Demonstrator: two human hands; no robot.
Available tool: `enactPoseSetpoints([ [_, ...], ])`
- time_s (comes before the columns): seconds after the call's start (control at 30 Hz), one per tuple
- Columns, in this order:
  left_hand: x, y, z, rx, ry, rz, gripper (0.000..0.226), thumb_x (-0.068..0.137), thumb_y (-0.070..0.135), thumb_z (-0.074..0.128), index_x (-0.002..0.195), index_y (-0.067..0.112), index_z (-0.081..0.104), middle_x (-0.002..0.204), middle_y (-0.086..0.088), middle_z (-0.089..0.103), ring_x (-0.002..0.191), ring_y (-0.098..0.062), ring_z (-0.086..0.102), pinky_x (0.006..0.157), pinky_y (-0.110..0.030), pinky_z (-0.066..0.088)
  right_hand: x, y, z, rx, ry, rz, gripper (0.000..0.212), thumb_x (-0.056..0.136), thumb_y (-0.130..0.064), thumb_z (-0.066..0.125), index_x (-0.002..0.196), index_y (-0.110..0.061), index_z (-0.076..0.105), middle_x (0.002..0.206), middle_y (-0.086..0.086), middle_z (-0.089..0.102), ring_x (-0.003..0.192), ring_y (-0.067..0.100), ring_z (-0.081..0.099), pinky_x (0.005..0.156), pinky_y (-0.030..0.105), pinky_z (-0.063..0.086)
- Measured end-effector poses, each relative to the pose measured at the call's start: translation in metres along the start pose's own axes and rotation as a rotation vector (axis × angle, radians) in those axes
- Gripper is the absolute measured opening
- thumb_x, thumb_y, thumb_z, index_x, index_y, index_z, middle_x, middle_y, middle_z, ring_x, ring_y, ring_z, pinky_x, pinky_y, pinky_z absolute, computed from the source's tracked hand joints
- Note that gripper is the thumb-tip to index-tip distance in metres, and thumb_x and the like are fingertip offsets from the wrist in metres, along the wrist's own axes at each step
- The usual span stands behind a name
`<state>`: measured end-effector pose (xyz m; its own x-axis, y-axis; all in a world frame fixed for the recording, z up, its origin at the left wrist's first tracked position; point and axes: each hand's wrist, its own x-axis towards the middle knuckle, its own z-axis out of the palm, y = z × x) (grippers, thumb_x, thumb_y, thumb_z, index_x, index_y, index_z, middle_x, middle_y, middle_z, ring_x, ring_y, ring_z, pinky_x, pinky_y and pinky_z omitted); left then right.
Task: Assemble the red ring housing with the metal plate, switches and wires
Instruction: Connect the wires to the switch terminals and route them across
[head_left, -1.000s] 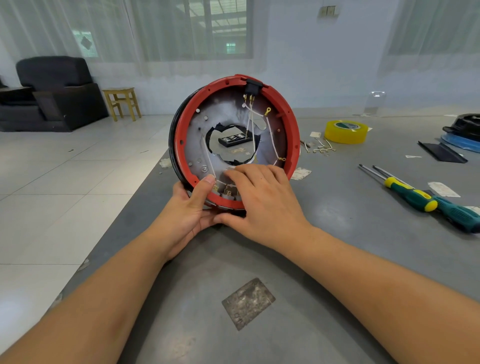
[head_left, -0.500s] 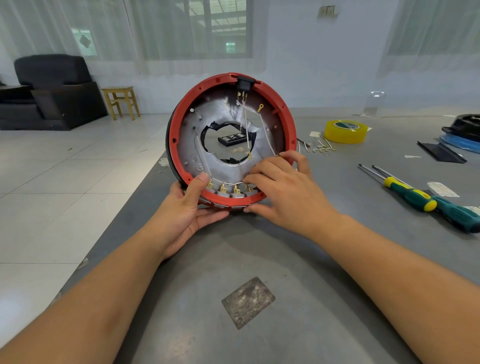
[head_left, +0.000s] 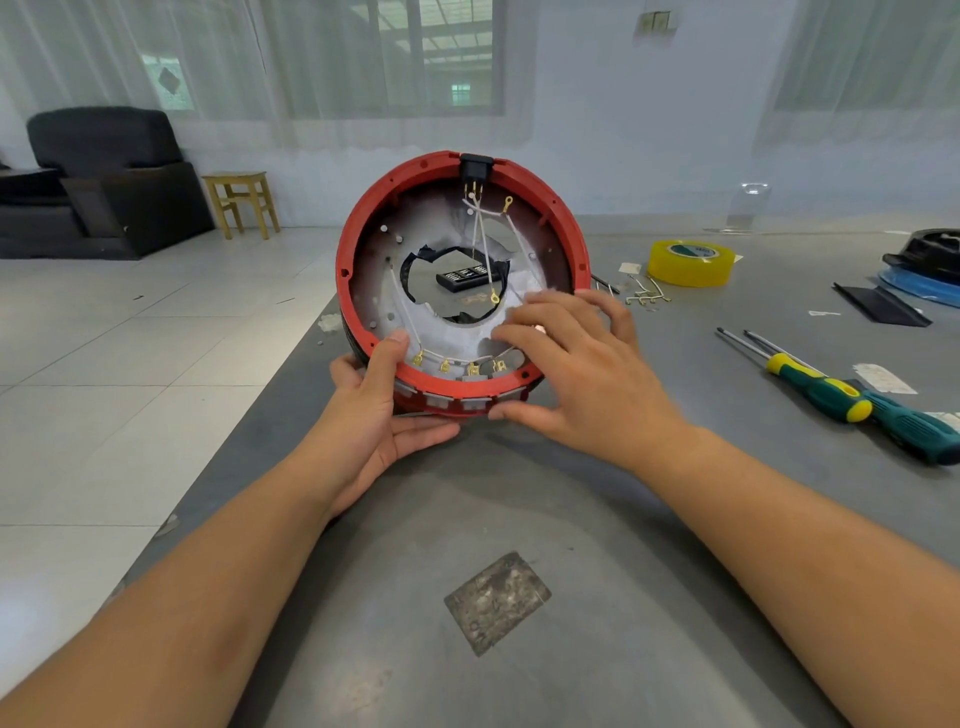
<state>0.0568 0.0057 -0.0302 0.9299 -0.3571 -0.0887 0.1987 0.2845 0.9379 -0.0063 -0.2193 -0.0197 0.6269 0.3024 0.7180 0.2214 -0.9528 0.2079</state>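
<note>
The red ring housing (head_left: 563, 218) stands tilted on its edge on the grey table, its open side facing me. Inside lies the metal plate (head_left: 379, 291) with a ragged centre hole. White wires (head_left: 480, 234) run from a black switch (head_left: 475, 167) at the top rim to brass terminals (head_left: 445, 366) along the bottom. My left hand (head_left: 376, 410) grips the lower left rim, thumb inside. My right hand (head_left: 582, 358) has spread fingers over the lower right of the plate, its thumb below the rim; no part is visibly pinched.
Two screwdrivers (head_left: 831, 395) lie at the right. A yellow tape roll (head_left: 691, 262) and loose brass terminals (head_left: 647, 297) sit behind the housing. A black remote-like part (head_left: 462, 278) shows through the hole. A metal patch (head_left: 496, 603) lies near me. The table's left edge (head_left: 249, 415) runs diagonally.
The housing has tipped more upright and turned slightly. My right hand has slid from the bottom terminals to the lower right of the plate, fingers spreading.
</note>
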Motion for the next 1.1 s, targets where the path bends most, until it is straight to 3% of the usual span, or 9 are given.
enactPoseSetpoints([
  [0.1, -0.004, 0.004, -0.001, -0.002, -0.076, -0.111, 0.071, 0.095, 0.062, 0.065, 0.147, 0.02, 0.041, 0.128, -0.026, 0.07, 0.102, -0.046, 0.076, 0.072, -0.04, 0.066, -0.002, 0.005, -0.004, 0.011, 0.05, 0.062, 0.074, 0.083, -0.078, 0.058, 0.131, -0.022, 0.064, 0.146, -0.002, 0.054, 0.15, 0.023, 0.033, 0.12, 0.053, 0.023],
  [0.23, -0.01, 0.011, 0.003, 0.13, -0.064, -0.135, 0.066, 0.091, 0.069, 0.063, 0.135, 0.02, 0.062, 0.111, -0.018, 0.079, 0.096, -0.034, 0.08, 0.064, -0.028, 0.064, -0.004, 0.014, -0.005, 0.169, -0.035, 0.16, 0.081, 0.083, -0.076, 0.055, 0.136, -0.015, 0.06, 0.156, 0.004, 0.043, 0.155, 0.03, 0.019, 0.121, 0.059, 0.021],
  [0.3, -0.011, 0.013, 0.005, 0.249, 0.021, -0.11, 0.073, 0.085, 0.074, 0.068, 0.13, 0.016, 0.067, 0.108, -0.011, 0.081, 0.081, -0.024, 0.079, 0.059, -0.026, 0.06, -0.009, 0.016, -0.003, 0.212, -0.054, 0.145, 0.077, 0.083, -0.07, 0.057, 0.13, -0.01, 0.064, 0.151, 0.007, 0.05, 0.153, 0.034, 0.024, 0.12, 0.056, 0.027],
  [0.37, -0.012, 0.017, 0.005, 0.468, 0.1, -0.106, 0.089, 0.072, 0.086, 0.066, 0.122, 0.012, 0.071, 0.1, -0.005, 0.078, 0.07, -0.019, 0.07, 0.056, -0.029, 0.052, -0.018, 0.017, -0.001, 0.196, -0.023, 0.08, 0.071, 0.085, -0.067, 0.058, 0.119, -0.006, 0.068, 0.14, 0.008, 0.06, 0.144, 0.034, 0.04, 0.115, 0.052, 0.038],
  [0.5, -0.013, 0.023, 0.006, 0.93, 0.124, -0.131, 0.105, 0.058, 0.102, 0.034, 0.086, 0.011, 0.078, 0.072, -0.001, 0.079, 0.065, -0.02, 0.061, 0.059, -0.031, 0.039, -0.029, 0.018, -0.002, 0.256, -0.023, 0.087, 0.065, 0.086, -0.068, 0.057, 0.112, -0.009, 0.065, 0.125, 0.004, 0.067, 0.123, 0.026, 0.059, 0.098, 0.048, 0.052],
  [0.6, -0.013, 0.023, 0.005, 1.086, 0.088, -0.192, 0.105, 0.057, 0.103, 0.024, 0.089, 0.015, 0.071, 0.065, -0.001, 0.076, 0.053, -0.015, 0.06, 0.055, -0.028, 0.037, -0.033, 0.02, -0.004, 0.281, -0.051, 0.09, 0.064, 0.087, -0.068, 0.054, 0.113, -0.011, 0.064, 0.125, 0.003, 0.066, 0.12, 0.022, 0.058, 0.096, 0.041, 0.052],
  [0.83, -0.014, 0.022, 0.005, 1.225, 0.009, -0.276, 0.123, 0.046, 0.109, 0.015, 0.092, 0.01, 0.072, 0.053, 0.001, 0.062, 0.04, -0.012, 0.053, 0.053, -0.027, 0.038, -0.041, 0.029, -0.004, 0.366, -0.161, 0.168, 0.057, 0.085, -0.073, 0.053, 0.113, -0.023, 0.055, 0.123, -0.006, 0.062, 0.113, 0.009, 0.053, 0.089, 0.023, 0.042],
  [1.1, -0.016, 0.025, 0.009, 1.251, -0.013, -0.262, 0.13, 0.039, 0.114, 0.01, 0.083, 0.008, 0.073, 0.057, -0.005, 0.071, 0.042, -0.015, 0.059, 0.056, -0.029, 0.042, -0.042, 0.035, -0.004, 0.423, -0.232, 0.199, 0.039, 0.083, -0.077, 0.049, 0.104, -0.046, 0.037, 0.119, -0.014, 0.058, 0.107, 0.002, 0.049, 0.081, 0.028, 0.051],
])
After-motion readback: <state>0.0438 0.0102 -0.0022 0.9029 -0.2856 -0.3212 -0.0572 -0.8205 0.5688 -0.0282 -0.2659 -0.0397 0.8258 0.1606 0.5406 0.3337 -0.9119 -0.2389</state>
